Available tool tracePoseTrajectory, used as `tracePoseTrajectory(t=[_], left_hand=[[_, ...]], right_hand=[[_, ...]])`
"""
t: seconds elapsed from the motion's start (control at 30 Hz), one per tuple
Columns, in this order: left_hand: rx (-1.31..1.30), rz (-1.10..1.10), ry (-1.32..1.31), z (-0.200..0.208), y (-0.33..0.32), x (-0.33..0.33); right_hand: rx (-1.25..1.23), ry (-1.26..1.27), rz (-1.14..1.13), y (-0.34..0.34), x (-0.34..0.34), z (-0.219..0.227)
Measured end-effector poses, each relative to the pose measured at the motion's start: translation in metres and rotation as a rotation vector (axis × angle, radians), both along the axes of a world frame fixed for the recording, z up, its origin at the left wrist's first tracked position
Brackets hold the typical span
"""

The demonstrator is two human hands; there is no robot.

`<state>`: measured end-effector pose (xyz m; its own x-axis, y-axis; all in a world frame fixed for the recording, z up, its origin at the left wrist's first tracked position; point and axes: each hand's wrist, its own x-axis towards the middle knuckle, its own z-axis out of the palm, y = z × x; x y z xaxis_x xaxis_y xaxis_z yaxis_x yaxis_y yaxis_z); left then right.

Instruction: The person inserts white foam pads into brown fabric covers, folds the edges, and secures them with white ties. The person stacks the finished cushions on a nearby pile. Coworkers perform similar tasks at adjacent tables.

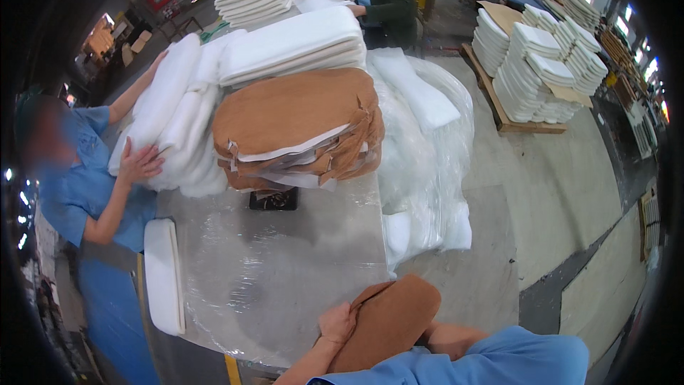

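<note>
At the front edge of the table I have a brown fabric cushion cover, rounded at its far end and held tilted against my body. My left hand is closed on its left edge, where the fabric folds open. The forearm on my right goes behind the cover, which hides the right hand and its fingers. Farther back on the table lies a stack of brown covers with thin white sheets showing between the layers. A small dark tray sits just in front of that stack; its contents are too small to make out.
White padding is piled at the left, where a co-worker in blue has both hands on it. One white pad lies on the table's left edge. A plastic-wrapped bundle stands at the right. Beyond are a loaded pallet and another person.
</note>
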<state>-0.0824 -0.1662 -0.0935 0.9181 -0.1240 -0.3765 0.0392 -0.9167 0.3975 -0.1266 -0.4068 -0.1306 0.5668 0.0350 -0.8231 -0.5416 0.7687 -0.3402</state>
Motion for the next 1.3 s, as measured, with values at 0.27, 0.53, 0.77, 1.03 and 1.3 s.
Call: tracePoseTrajectory(t=[0.27, 0.53, 0.77, 1.03, 1.3], left_hand=[[-0.049, -0.031, -0.14, 0.016, -0.007, 0.002], [-0.042, 0.078, 0.039, 0.027, -0.029, 0.025], [-0.054, 0.117, -0.026, 0.019, -0.026, 0.014], [-0.111, 0.147, -0.001, 0.017, -0.025, 0.013], [-0.107, 0.24, 0.078, 0.049, -0.042, 0.03]], right_hand=[[0.001, -0.048, 0.037, -0.008, 0.011, 0.003], [-0.032, -0.094, 0.077, -0.042, -0.003, 0.02], [-0.05, -0.056, 0.107, -0.04, 0.001, 0.02], [-0.068, -0.042, 0.128, -0.013, 0.03, 0.01], [-0.013, -0.127, 0.178, 0.015, 0.041, 0.014]])
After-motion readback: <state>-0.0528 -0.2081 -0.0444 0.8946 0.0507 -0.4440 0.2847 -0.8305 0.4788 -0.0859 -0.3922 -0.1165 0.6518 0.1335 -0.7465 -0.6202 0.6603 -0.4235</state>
